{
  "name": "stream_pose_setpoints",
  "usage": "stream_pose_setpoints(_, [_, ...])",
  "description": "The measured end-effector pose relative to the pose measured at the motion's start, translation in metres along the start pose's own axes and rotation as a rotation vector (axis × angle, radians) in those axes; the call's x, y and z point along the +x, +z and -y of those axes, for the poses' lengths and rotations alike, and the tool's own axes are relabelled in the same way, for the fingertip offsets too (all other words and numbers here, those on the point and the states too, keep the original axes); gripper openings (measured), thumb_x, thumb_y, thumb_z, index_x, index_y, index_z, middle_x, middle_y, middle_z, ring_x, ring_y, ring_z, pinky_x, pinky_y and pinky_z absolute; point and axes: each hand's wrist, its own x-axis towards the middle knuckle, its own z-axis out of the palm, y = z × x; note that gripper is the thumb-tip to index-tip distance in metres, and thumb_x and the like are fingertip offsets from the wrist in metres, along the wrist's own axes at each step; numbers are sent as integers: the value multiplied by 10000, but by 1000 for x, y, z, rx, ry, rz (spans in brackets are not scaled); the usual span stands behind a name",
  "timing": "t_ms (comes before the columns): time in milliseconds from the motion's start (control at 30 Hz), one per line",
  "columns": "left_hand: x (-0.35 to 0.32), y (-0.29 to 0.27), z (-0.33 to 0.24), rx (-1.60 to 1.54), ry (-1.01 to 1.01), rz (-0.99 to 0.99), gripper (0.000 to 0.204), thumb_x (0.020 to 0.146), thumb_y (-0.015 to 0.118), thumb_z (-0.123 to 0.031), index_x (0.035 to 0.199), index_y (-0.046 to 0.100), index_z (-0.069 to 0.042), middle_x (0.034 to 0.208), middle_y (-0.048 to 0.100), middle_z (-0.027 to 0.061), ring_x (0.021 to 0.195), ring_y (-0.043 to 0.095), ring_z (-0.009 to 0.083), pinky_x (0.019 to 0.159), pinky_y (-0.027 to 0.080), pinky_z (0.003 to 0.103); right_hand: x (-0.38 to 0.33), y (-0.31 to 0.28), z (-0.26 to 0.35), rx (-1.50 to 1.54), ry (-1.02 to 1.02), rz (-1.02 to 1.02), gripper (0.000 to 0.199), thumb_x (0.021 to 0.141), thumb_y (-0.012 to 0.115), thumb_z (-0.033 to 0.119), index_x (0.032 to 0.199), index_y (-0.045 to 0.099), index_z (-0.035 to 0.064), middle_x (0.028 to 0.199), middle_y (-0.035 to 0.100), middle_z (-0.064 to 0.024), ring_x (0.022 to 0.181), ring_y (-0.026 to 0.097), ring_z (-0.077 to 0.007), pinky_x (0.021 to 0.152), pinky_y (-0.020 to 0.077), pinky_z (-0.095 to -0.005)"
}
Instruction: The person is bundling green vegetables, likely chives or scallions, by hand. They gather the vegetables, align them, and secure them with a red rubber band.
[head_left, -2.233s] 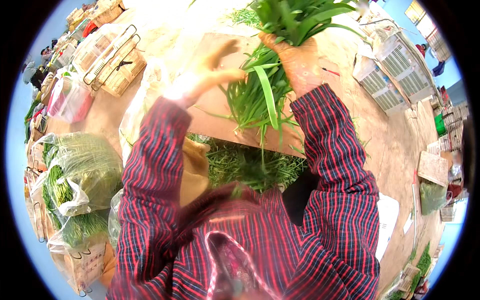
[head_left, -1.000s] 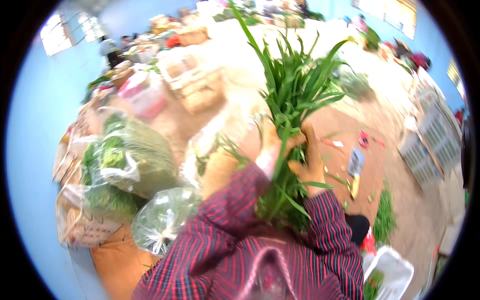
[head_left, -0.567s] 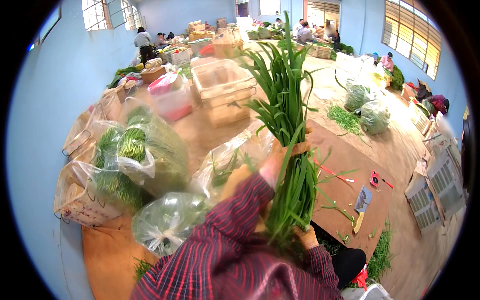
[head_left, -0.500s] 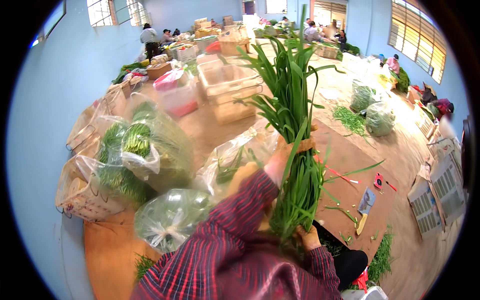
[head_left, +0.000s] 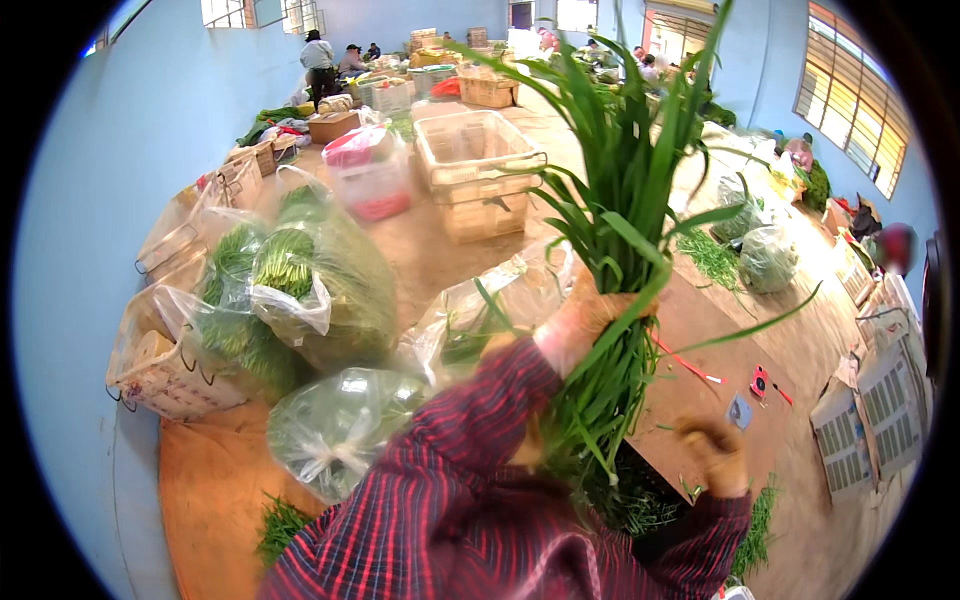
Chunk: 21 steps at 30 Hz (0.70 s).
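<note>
Two hands are at work over a brown cardboard sheet (head_left: pixel 700 385) on the floor. The left hand (head_left: pixel 585 320), in a red plaid sleeve, is wrapped around the middle of a tall bunch of long flat green leaves (head_left: pixel 625 230), its fingers curled tight about the stems; the bunch stands nearly upright, its tips fanning toward the far side and its cut ends hanging near the person's chest. The right hand (head_left: pixel 715 455) hovers low at the right, apart from the bunch, blurred so that the set of its fingers cannot be told. Small red tools (head_left: pixel 760 382) lie on the cardboard just beyond it. To the left, clear plastic bags stuffed with greens (head_left: pixel 300 290) rest beside a cream plastic crate (head_left: pixel 475 170).
</note>
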Motion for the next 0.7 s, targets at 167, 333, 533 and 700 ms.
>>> stream_pose_setpoints(167, [17,0,29,-79,0,237,481,790,734,-142,1203,520,-18,840,568,14,663,570,99,596,512,247,77,40,19,406,-191,64,985,729,736,582,1463,329,64,1433,455,-65,1305,439,-222,1046,362,-379])
stream_pose_setpoints(333, [19,-30,7,-183,122,-50,437,828,642,-169,1209,471,-40,849,562,30,676,571,120,606,512,276,17,64,-68,287,266,157,955,738,753,512,1464,320,70,1404,469,-76,1256,467,-217,1015,387,-363])
stream_pose_setpoints(533, [13,-150,29,-318,290,-58,264,953,523,-318,1070,603,-96,872,634,21,761,596,131,666,530,298,-24,97,-122,362,424,192,926,748,774,428,1466,308,76,1370,485,-90,1197,501,-211,978,416,-344])
stream_pose_setpoints(700, [-8,-177,62,-677,22,-86,211,928,573,-273,1050,636,-113,910,667,26,857,638,177,721,562,354,-46,117,-155,637,508,215,909,757,792,358,1468,299,81,1341,498,-102,1148,529,-205,948,441,-328])
